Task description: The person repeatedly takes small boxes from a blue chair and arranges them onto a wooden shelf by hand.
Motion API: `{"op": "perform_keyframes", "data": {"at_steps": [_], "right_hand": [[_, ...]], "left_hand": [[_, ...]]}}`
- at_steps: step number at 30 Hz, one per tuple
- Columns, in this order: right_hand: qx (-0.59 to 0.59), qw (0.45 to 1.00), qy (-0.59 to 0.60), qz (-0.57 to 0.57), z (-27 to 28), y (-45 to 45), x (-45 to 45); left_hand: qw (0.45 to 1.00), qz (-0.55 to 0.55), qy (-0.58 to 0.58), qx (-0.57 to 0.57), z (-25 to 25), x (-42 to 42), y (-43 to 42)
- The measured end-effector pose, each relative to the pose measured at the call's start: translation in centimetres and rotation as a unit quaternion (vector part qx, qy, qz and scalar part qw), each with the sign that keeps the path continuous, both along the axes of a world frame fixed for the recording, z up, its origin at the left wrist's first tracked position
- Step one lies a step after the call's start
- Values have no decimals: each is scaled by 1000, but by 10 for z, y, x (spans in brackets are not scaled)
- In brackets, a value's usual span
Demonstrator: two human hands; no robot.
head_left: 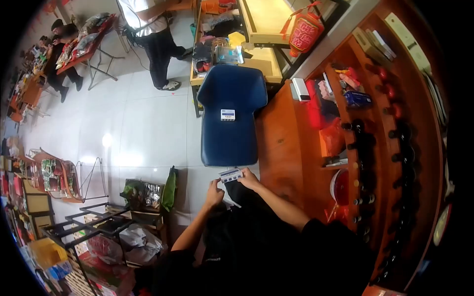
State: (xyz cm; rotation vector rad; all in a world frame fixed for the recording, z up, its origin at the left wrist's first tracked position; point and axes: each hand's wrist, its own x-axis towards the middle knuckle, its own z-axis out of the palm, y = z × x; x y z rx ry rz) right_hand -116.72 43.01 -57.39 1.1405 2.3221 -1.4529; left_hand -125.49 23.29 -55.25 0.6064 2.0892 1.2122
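Observation:
Between my two hands, in front of my lap, is a small white and blue card or flat box [231, 175] with a row of dark squares. My right hand [248, 178] grips its right end. My left hand [214, 193] is at its lower left, fingers closed near the corner; whether they pinch it is too small to tell. A similar white box with a blue band [227, 115] lies on the seat of the dark blue chair [229, 143] just beyond my hands. Something white hangs below my hands, partly hidden.
A wooden cabinet [281, 143] and bottle shelves [363, 148] stand on the right. Ahead is a shelf of goods [222, 52], with a standing person [153, 44] to its left. A black metal rack [94, 222] is at lower left. Other people sit at far left.

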Motion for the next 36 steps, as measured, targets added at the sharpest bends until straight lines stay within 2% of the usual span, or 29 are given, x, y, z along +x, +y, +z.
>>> {"op": "perform_keyframes", "data": {"at_steps": [2,6,8,12,13,14,16,17,18,20,21,23,24,25,26,28,29,30,32,33,34,36], "right_hand": [[-11,1000,-24,0,-6,16,-16],[-15,997,-73,-21,-33,56,-55],[-12,997,-73,-25,-63,78,-75],[-44,994,-79,-62,-108,128,-129],[-54,994,-59,-72,-121,141,-142],[-63,994,-39,-80,-131,157,-154],[-115,987,-13,-115,-151,185,-179],[-117,983,30,-136,-167,195,-190],[-165,975,-7,-151,-182,210,-197],[-258,943,-25,-207,-173,235,-227],[-261,944,-32,-200,-177,244,-237],[-280,935,24,-215,-192,254,-248],[-283,935,14,-212,-197,254,-251],[-297,928,11,-225,-201,254,-256],[-308,921,7,-237,-204,258,-261],[-329,913,-11,-239,-205,259,-266],[-362,889,-34,-279,-205,261,-270],[-394,861,-57,-317,-205,262,-272],[-407,858,-56,-310,-211,262,-275],[-439,832,-46,-338,-213,262,-277],[-469,804,-34,-364,-213,263,-281],[-476,806,-11,-352,-216,271,-288]], "left_hand": [[996,9,-92,-9,-4,-24,26],[992,-25,-110,-61,-52,-75,81],[978,-14,-197,-72,-73,-99,109],[964,49,-246,-86,-127,-150,170],[985,17,-143,-93,-138,-165,184],[984,15,-149,-95,-135,-185,205],[962,23,-241,-130,-133,-221,240],[974,17,-199,-107,-158,-230,252],[983,15,-159,-88,-183,-235,259],[977,3,-191,-95,-192,-256,285],[993,1,-112,-36,-220,-257,290],[993,15,-112,-33,-238,-267,302],[994,21,-108,-27,-245,-270,306],[962,34,-265,-53,-246,-276,308],[960,37,-271,-52,-259,-274,312],[918,151,-362,-63,-284,-265,314],[916,157,-364,-59,-304,-257,317],[864,246,-440,-1,-325,-246,319],[795,331,-505,59,-333,-242,323],[961,150,-224,55,-337,-243,326],[963,113,-233,73,-314,-253,337],[963,81,-238,95,-283,-279,362]]}}
